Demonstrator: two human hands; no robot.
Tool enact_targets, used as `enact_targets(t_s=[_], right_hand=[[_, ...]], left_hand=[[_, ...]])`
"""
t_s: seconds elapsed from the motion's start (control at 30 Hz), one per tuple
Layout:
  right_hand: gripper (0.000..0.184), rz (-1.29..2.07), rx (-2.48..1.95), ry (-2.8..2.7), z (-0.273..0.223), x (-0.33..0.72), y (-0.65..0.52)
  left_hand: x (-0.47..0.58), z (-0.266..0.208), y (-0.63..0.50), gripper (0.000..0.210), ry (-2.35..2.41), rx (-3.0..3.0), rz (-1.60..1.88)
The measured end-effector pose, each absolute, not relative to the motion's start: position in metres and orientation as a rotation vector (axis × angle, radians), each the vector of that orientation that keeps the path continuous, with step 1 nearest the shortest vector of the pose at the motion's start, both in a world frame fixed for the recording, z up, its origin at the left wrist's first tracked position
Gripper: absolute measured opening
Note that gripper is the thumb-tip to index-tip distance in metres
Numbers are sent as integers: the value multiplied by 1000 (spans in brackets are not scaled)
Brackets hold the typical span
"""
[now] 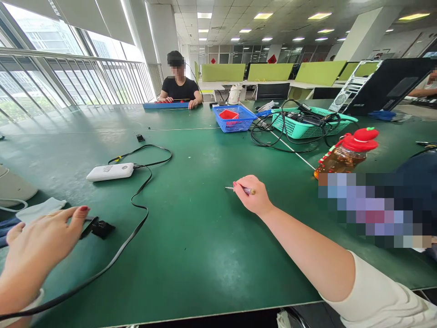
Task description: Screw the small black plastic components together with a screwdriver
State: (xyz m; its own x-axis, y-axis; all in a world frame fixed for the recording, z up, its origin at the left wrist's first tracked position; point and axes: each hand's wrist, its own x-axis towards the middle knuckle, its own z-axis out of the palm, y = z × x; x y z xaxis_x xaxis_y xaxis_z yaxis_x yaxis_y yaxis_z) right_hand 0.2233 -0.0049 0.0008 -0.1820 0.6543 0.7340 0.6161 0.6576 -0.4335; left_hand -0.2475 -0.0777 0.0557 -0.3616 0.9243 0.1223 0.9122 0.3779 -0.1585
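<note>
My right hand (251,195) is closed in a pinch around a small screwdriver (251,191) above the middle of the table. Its thin metal shaft points left, and the handle's end shows past my fingers. At the left edge, my left hand (44,241) is low over the table with its back to me. The thumb reaches to a flat, glossy black piece (89,226) beside a small black block (103,229). My other left fingertips are hidden, so whether they grip the piece is unclear.
A white power bank (111,171) with a black cable (139,207) lies on the green table (191,273). Further back are a blue basket (235,125), a teal basket (297,131) of cables and a red-capped bottle (348,155). A person (179,86) sits opposite.
</note>
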Motion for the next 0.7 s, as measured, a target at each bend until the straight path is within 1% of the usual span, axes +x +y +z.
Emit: enact_targets(t_s=[0.17,0.27,0.47,0.63,0.7], right_hand=[[37,50,-1019,-1884,1,223,-4],[37,45,-1006,-1885,0,223,-4],[35,28,-1015,-1880,1,223,-5],[35,16,-1018,-1890,1,224,-4],[34,12,-1012,-1891,1,224,-4]], left_hand=[[-290,29,-77,58,-2339,-2070,-11],[-281,22,-82,59,-2433,-2068,28],[-255,38,-83,58,-2518,-1837,32],[-233,57,-91,55,-2517,-1683,-219],[-220,63,-95,55,-2515,-1683,-249]])
